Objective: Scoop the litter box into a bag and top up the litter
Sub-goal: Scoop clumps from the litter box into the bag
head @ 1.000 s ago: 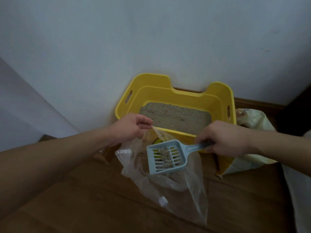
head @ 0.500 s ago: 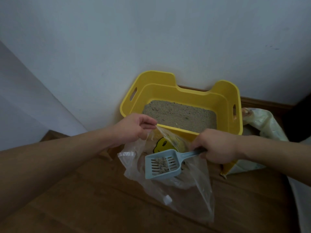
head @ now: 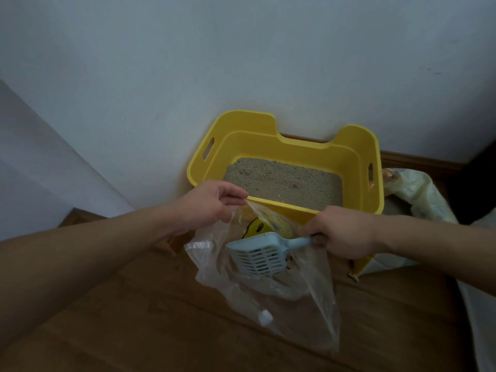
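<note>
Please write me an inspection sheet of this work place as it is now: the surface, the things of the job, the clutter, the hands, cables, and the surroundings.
Surface: wooden floor, bare where visible.
Job's things: yellow litter box against the wall, holding grey litter; clear plastic bag in front of it, mouth held open; blue slotted scoop tipped downward in the bag's mouth, no clumps visible on it; litter sack to the right of the box.
Clutter: nothing seen.
Hands: left hand pinches the bag's edge; right hand has a closed grip on the scoop handle.
Cables: nothing seen.
Surroundings: pale wall, wooden baseboard, dim light.
</note>
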